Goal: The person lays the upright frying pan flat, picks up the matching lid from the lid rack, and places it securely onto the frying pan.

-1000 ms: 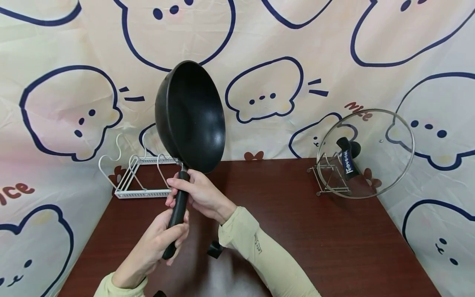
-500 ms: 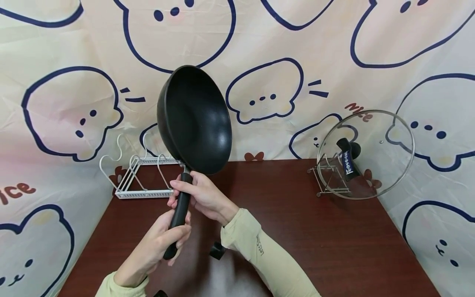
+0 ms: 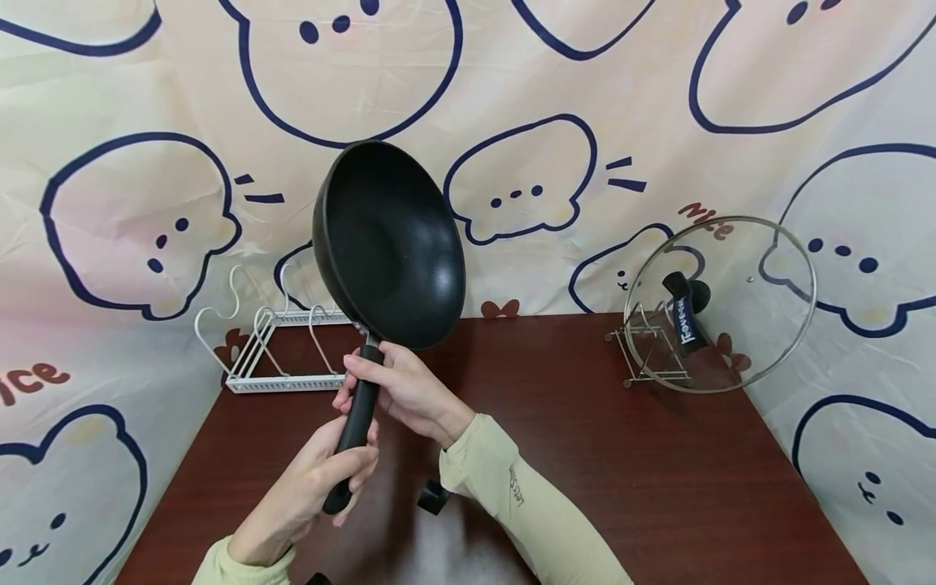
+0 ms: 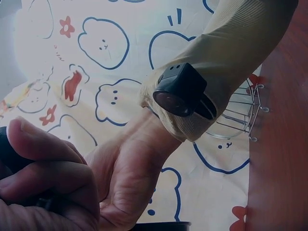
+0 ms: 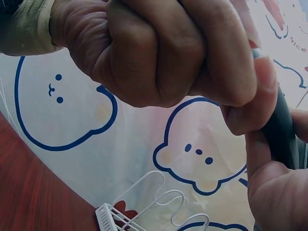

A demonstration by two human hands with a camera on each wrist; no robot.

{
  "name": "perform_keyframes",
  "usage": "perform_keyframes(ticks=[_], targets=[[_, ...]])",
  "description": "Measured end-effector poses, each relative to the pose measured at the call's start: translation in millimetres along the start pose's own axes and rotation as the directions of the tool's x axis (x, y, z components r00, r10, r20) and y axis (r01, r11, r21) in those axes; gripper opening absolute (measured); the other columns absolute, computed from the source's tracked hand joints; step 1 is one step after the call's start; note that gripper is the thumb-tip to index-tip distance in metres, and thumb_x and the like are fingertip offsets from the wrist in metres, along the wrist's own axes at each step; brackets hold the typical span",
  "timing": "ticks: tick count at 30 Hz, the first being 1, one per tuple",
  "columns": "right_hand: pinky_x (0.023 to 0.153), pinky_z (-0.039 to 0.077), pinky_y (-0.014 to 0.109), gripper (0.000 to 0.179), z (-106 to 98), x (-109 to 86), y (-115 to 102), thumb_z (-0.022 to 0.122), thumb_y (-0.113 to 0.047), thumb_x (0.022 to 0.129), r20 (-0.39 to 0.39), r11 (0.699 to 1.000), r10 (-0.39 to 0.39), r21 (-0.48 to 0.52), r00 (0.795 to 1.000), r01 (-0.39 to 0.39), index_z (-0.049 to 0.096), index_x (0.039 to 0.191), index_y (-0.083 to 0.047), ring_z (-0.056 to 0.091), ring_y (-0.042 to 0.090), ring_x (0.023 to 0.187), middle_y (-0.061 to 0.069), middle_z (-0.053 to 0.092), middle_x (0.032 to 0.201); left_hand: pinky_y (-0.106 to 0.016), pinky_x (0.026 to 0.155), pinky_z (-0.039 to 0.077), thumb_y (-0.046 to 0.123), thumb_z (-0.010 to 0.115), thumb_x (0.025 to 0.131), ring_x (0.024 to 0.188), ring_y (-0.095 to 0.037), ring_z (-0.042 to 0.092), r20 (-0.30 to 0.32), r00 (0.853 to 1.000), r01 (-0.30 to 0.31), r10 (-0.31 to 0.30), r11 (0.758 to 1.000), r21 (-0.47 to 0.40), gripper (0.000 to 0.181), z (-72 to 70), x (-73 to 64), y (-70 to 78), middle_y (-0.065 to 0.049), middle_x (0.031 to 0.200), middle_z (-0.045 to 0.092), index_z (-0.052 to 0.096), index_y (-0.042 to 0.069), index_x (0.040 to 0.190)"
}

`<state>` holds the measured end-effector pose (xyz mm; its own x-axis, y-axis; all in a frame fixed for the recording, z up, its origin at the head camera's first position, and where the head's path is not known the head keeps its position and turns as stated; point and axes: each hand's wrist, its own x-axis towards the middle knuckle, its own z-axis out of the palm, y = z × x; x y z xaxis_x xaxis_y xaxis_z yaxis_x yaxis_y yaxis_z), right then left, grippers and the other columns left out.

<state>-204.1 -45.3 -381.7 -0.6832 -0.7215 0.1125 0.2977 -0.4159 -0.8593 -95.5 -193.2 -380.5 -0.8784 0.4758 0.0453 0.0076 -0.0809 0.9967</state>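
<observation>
A deep black wok [image 3: 395,244] is held up over the table, its dark inside tilted toward me in the head view. My left hand [image 3: 310,479] grips the lower end of its black handle [image 3: 358,414]. Higher up, close to the pan, my right hand [image 3: 405,390] holds the same handle, thumb laid across it. Curled fingers of the left hand [image 5: 159,53] show large in the right wrist view, with the handle [image 5: 281,130] beside them. In the left wrist view the right hand [image 4: 130,168] appears behind the near fingers.
A white wire rack [image 3: 285,380] stands at the back left, partly behind the wok. At the back right, a glass lid [image 3: 760,382] with a black knob leans in a small metal stand [image 3: 632,357]. Patterned cloth [image 3: 512,268] surrounds the brown table [image 3: 658,487].
The wok has lowered slightly and shifted a little to the right, and both hands have moved with it. The rack and lid stay where they were.
</observation>
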Motion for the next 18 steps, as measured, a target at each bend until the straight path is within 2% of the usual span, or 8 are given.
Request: perform_keyframes(ticks=[3, 10, 15, 18], targets=[[0.082, 0.063, 0.029, 0.005, -1.1, -0.9, 0.4, 0.053, -0.017, 0.108, 0.002, 1.000, -0.010, 0.007, 1.000, 0.010, 0.052, 0.110, -0.012, 0.074, 0.012, 0.080, -0.001, 0.070, 0.082, -0.036, 0.026, 0.036, -0.002, 0.045, 0.102, 0.036, -0.036, 0.028, 0.006, 1.000, 0.001, -0.001, 1.000, -0.003, 0.009, 0.0, 0.5, -0.3, 0.004, 0.068, 0.047, 0.046, 0.004, 0.108], [0.083, 0.063, 0.026, 0.006, -3.1, -1.9, 2.6, 0.049, -0.018, 0.110, 0.003, 1.000, -0.010, 0.018, 1.000, 0.010, 0.053, 0.109, -0.013, 0.075, 0.011, 0.080, -0.001, 0.070, 0.082, -0.036, 0.025, 0.036, -0.001, 0.045, 0.102, 0.036, -0.013, 0.040, 0.007, 1.000, 0.027, -0.027, 1.000, -0.009, 0.007, 0.6, 1.3, 0.8, 0.003, 0.067, 0.046, 0.045, 0.003, 0.108], [0.086, 0.062, 0.027, 0.007, -4.9, -3.9, 3.6, 0.052, -0.020, 0.110, -0.011, 1.000, -0.005, 0.006, 1.000, 0.005, 0.052, 0.111, -0.013, 0.075, 0.012, 0.081, -0.001, 0.069, 0.083, -0.037, 0.025, 0.034, -0.001, 0.044, 0.102, 0.036, -0.013, 0.039, 0.028, 0.999, 0.020, -0.019, 0.999, -0.035, 0.008, -0.6, 1.8, -1.7, 0.003, 0.068, 0.047, 0.045, 0.003, 0.109], [0.087, 0.062, 0.028, 0.007, -6.4, -4.8, 6.1, 0.052, -0.019, 0.109, -0.022, 1.000, -0.005, 0.007, 1.000, 0.005, 0.052, 0.111, -0.012, 0.076, 0.012, 0.081, -0.001, 0.069, 0.083, -0.033, 0.026, 0.035, -0.002, 0.042, 0.103, 0.034, -0.023, 0.032, 0.047, 0.999, 0.009, -0.006, 0.998, -0.058, 0.010, -1.9, 1.8, -4.8, 0.004, 0.069, 0.047, 0.046, 0.004, 0.110]])
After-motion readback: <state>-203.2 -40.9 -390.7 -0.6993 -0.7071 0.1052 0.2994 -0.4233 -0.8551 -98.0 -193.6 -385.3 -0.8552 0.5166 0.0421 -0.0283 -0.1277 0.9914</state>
